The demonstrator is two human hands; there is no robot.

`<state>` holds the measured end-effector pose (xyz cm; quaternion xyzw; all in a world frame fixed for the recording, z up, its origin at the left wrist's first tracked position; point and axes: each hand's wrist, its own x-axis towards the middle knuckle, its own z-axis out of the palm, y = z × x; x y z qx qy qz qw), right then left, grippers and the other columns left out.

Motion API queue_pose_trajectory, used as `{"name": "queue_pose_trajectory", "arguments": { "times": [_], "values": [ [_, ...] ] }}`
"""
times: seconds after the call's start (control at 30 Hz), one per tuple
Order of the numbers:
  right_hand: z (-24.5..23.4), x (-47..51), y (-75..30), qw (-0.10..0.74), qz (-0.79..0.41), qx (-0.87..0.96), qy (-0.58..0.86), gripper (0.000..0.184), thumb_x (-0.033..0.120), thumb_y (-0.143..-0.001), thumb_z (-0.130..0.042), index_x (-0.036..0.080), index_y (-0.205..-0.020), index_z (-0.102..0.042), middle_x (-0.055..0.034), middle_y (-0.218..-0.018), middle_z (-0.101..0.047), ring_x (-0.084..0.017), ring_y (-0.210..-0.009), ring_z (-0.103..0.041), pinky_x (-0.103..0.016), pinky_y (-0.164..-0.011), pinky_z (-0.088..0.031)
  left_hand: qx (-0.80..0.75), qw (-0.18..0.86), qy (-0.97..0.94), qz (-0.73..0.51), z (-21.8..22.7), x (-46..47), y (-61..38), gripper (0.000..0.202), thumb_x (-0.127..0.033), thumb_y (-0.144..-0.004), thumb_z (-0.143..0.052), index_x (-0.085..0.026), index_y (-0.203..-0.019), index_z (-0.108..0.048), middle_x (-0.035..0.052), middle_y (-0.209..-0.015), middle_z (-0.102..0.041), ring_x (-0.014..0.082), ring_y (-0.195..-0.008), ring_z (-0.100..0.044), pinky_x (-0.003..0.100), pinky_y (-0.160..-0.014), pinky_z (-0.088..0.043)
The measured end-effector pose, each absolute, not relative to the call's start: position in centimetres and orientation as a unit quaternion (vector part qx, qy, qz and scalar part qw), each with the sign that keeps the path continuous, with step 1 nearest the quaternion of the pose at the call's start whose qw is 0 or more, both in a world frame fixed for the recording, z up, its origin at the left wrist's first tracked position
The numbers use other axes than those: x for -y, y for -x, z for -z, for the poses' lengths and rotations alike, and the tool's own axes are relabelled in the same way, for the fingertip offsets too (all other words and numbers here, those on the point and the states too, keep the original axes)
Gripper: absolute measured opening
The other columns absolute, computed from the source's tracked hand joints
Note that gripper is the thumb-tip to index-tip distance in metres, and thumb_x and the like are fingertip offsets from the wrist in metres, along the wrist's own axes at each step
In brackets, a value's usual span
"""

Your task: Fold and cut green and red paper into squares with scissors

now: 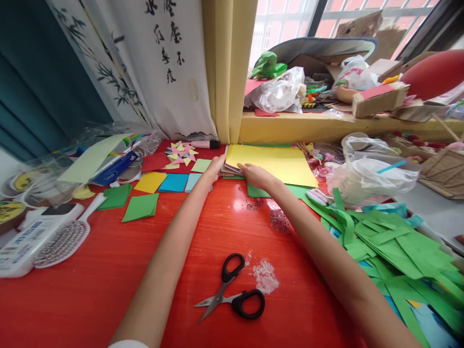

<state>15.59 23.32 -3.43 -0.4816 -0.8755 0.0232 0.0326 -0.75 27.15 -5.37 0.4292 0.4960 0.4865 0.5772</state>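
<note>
A stack of coloured paper (271, 162), yellow on top with green sheets beneath, lies at the far side of the red table. My right hand (255, 176) is closed on the stack's near left corner, fingers over the edge of the sheets. Against the left edge, my left hand (216, 167) grips the paper; some of its fingers are hidden. Beside that hand lie a pale green square (201, 166), a light blue square (193, 181) and a blue square (174, 182). Open-bladed black-handled scissors (232, 292) rest between my forearms.
Yellow (150, 182) and green paper squares (140, 207) lie left, near a white hairbrush (67, 238). Paper stars (181, 153) sit on red paper by a marker (205, 144). Green paper strips (395, 241) pile up at right, below a plastic bag with cups (375, 174).
</note>
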Motion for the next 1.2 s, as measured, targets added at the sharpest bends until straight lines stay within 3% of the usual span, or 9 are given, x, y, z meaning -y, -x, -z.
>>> {"name": "queue_pose_trajectory", "arguments": {
  "times": [0.2, 0.37, 0.5, 0.7, 0.9, 1.03, 1.2],
  "values": [
    [3.4, -23.4, -15.6, 0.034, -0.033, 0.883, 0.467, 0.044, 0.028, -0.098, -0.024, 0.016, -0.139, -0.034, -0.0180, -0.118, -0.057, -0.024, -0.102, -0.059, -0.030, -0.081, -0.041, -0.503, 0.579, -0.441, -0.467, 5.1, -26.9, 0.9, 0.029, -0.033, -0.076, -0.057, -0.015, -0.098, -0.061, 0.0120, -0.086, -0.070, 0.0259, -0.086, -0.067, 0.036, -0.069, -0.056],
    [3.6, -23.4, -15.3, 0.037, -0.042, 0.882, 0.469, 0.051, 0.043, -0.096, -0.030, 0.014, -0.136, -0.040, -0.0200, -0.117, -0.057, -0.028, -0.104, -0.057, -0.034, -0.081, -0.042, -0.532, 0.553, -0.436, -0.470, 5.4, -27.1, 0.6, 0.021, -0.018, -0.068, -0.060, -0.012, -0.088, -0.060, 0.0105, -0.075, -0.068, 0.0255, -0.078, -0.068, 0.035, -0.065, -0.056],
    [3.8, -23.4, -15.2, 0.052, -0.039, 0.876, 0.478, 0.049, 0.038, -0.094, -0.037, 0.012, -0.135, -0.039, -0.0210, -0.117, -0.056, -0.030, -0.105, -0.056, -0.037, -0.083, -0.042, -0.531, 0.546, -0.436, -0.479, 5.5, -27.2, 0.4, 0.020, -0.016, -0.067, -0.058, -0.013, -0.087, -0.060, 0.0085, -0.073, -0.068, 0.0243, -0.077, -0.067, 0.034, -0.066, -0.056],
    [4.5, -23.4, -14.9, 0.109, -0.045, 0.867, 0.484, 0.046, 0.036, -0.098, -0.021, 0.019, -0.138, -0.035, -0.0171, -0.129, -0.051, -0.030, -0.115, -0.050, -0.046, -0.090, -0.038, -0.498, 0.581, -0.439, -0.471, 5.0, -26.7, 0.6, 0.023, -0.030, -0.077, -0.051, -0.016, -0.094, -0.061, 0.0103, -0.083, -0.070, 0.0241, -0.082, -0.068, 0.037, -0.070, -0.056],
    [5.3, -23.8, -14.9, 0.176, -0.056, 0.842, 0.507, 0.054, 0.032, -0.099, -0.002, 0.015, -0.131, -0.043, -0.0147, -0.126, -0.056, -0.022, -0.116, -0.052, -0.037, -0.093, -0.037, -0.493, 0.588, -0.433, -0.473, 4.5, -26.5, 0.7, 0.038, -0.047, -0.081, -0.048, -0.016, -0.100, -0.061, 0.0131, -0.092, -0.070, 0.0262, -0.089, -0.067, 0.040, -0.073, -0.055],
    [5.8, -23.8, -14.7, 0.191, -0.055, 0.843, 0.499, 0.048, 0.040, -0.098, -0.016, 0.017, -0.127, -0.047, -0.0143, -0.127, -0.056, -0.025, -0.115, -0.052, -0.044, -0.097, -0.033, -0.492, 0.590, -0.436, -0.468, 4.6, -26.6, 0.7, 0.040, -0.048, -0.084, -0.044, -0.016, -0.099, -0.061, 0.0127, -0.089, -0.070, 0.0265, -0.091, -0.066, 0.040, -0.075, -0.055],
    [6.1, -23.7, -14.7, 0.193, -0.051, 0.855, 0.479, 0.049, 0.047, -0.095, -0.030, 0.017, -0.130, -0.046, -0.0157, -0.130, -0.052, -0.027, -0.117, -0.049, -0.050, -0.099, -0.029, -0.505, 0.569, -0.451, -0.467, 4.9, -26.7, 0.6, 0.022, -0.032, -0.080, -0.054, -0.015, -0.092, -0.060, 0.0105, -0.083, -0.068, 0.0235, -0.082, -0.067, 0.036, -0.071, -0.056]
  ]
}}
